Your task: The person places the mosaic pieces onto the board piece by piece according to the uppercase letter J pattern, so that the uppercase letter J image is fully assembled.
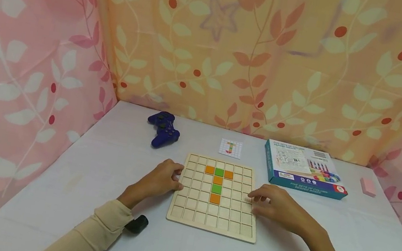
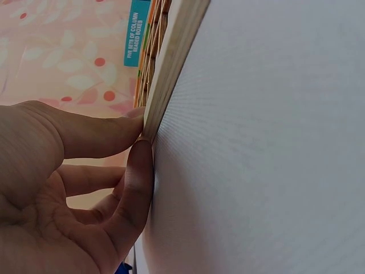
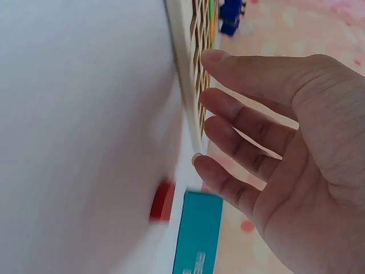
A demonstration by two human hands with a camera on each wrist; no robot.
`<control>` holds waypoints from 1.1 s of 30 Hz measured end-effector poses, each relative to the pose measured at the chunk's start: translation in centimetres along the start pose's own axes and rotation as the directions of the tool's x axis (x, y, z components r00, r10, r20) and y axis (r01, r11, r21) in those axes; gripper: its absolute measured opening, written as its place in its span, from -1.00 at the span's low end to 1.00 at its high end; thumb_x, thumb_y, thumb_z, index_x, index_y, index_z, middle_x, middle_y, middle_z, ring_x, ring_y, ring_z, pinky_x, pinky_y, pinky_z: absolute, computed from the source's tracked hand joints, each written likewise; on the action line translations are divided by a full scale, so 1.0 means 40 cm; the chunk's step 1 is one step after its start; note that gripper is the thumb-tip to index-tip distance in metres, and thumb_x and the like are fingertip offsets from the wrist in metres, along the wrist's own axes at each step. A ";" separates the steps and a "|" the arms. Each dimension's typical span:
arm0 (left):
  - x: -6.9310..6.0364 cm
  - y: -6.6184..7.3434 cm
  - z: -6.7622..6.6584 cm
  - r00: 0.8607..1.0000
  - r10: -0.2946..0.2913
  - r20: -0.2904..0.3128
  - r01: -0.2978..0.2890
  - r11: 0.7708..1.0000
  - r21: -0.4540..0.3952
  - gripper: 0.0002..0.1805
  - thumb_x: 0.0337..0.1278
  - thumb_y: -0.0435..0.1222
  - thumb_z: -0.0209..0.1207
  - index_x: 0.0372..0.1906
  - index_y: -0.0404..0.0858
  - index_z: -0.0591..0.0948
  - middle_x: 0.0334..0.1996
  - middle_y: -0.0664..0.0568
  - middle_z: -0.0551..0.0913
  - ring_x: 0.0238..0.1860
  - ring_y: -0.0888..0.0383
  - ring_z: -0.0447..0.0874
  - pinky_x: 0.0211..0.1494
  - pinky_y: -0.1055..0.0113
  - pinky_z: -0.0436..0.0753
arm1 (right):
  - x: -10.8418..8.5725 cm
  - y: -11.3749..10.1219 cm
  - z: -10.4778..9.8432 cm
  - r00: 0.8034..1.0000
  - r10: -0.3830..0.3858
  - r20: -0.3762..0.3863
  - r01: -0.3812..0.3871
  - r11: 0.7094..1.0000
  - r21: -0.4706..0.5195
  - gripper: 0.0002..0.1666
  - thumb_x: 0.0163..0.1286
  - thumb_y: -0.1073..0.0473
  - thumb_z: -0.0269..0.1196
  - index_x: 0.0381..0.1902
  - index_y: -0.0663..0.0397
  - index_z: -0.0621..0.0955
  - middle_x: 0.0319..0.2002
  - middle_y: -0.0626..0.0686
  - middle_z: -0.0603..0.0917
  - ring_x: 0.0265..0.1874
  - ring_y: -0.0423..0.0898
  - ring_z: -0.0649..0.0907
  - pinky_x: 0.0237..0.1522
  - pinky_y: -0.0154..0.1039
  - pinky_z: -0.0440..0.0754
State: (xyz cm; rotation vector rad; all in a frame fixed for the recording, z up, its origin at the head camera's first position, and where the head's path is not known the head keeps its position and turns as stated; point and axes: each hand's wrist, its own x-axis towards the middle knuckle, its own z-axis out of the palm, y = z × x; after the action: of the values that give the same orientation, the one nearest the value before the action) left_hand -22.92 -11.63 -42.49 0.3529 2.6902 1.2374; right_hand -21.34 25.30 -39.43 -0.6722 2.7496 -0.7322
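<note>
A pale wooden grid board (image 1: 185,213) lies flat on the white table. Set in it are several orange tiles (image 1: 215,199) and green tiles (image 1: 216,189), forming a T shape. At the board's left edge, my left hand (image 1: 158,177) holds the rim with its thumb and a curled finger; this rim (image 2: 174,57) also shows in the left wrist view. My right hand (image 1: 280,207) hovers at the right edge, fingers loosely bent and spread apart. In the right wrist view, the right thumb (image 3: 256,71) is over the grid side, holding nothing.
Behind the board lies a small pattern card (image 1: 231,148). A blue game controller (image 1: 163,130) is at the back left. A teal and white box (image 1: 304,169) lies at the back right, with a pink block (image 1: 368,187) beyond it. Patterned cloth (image 1: 213,56) hangs around the table.
</note>
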 end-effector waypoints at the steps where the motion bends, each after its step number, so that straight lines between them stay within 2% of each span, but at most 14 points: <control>1: 0.000 0.000 0.000 1.000 0.001 0.000 -0.001 1.000 0.002 -0.30 0.12 -0.49 0.47 0.38 -0.58 0.51 -0.05 -0.15 0.57 -0.12 0.07 0.54 -0.01 0.19 0.61 | -0.008 0.010 -0.004 1.000 0.004 -0.007 -0.004 1.000 -0.008 -0.58 0.36 0.05 0.49 0.14 -0.03 0.77 -0.13 -0.16 0.72 -0.08 -0.11 0.60 -0.03 -0.25 0.66; 9: 0.001 -0.001 -0.002 1.000 -0.003 -0.002 0.003 1.000 0.001 -0.29 0.11 -0.49 0.47 0.38 -0.58 0.51 -0.04 -0.16 0.57 -0.12 0.07 0.55 -0.02 0.19 0.61 | -0.066 0.073 -0.030 0.998 -0.006 -0.068 0.003 0.999 -0.036 -0.60 0.32 0.11 0.52 0.10 0.02 0.77 -0.18 -0.16 0.71 -0.15 -0.12 0.61 -0.11 -0.29 0.63; 18: 0.002 -0.001 -0.003 1.000 0.007 -0.003 -0.007 1.000 0.012 -0.31 0.12 -0.48 0.48 0.37 -0.57 0.53 -0.07 -0.14 0.57 -0.12 0.08 0.55 0.00 0.19 0.62 | -0.111 0.123 -0.051 0.996 0.048 -0.077 -0.052 0.997 -0.052 -0.54 0.27 0.09 0.55 0.12 0.04 0.77 -0.13 -0.14 0.71 -0.14 -0.12 0.57 -0.18 -0.32 0.60; 27: 0.002 -0.004 -0.002 1.000 0.006 0.000 -0.006 1.000 0.007 -0.31 0.11 -0.49 0.48 0.36 -0.56 0.53 -0.08 -0.13 0.56 -0.12 0.08 0.54 -0.02 0.20 0.61 | -0.117 0.142 -0.049 0.996 0.043 -0.082 -0.048 0.997 -0.065 -0.55 0.28 0.04 0.54 0.10 0.02 0.78 -0.19 -0.18 0.70 -0.18 -0.18 0.57 -0.17 -0.33 0.61; 33: 0.001 -0.003 -0.002 1.000 0.014 0.000 -0.014 1.000 -0.001 -0.32 0.12 -0.50 0.47 0.36 -0.58 0.52 -0.06 -0.14 0.57 -0.12 0.07 0.54 -0.01 0.20 0.61 | -0.111 0.138 -0.049 0.996 0.044 -0.081 -0.048 0.998 -0.038 -0.61 0.32 0.20 0.48 0.11 0.05 0.77 -0.12 -0.11 0.74 -0.17 -0.13 0.58 -0.24 -0.34 0.61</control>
State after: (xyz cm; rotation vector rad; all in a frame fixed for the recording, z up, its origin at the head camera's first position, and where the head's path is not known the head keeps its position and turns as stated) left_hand -23.01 -11.76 -42.53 0.3720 2.6915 1.2417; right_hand -20.14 32.51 -40.22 -0.5974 2.8496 -0.7118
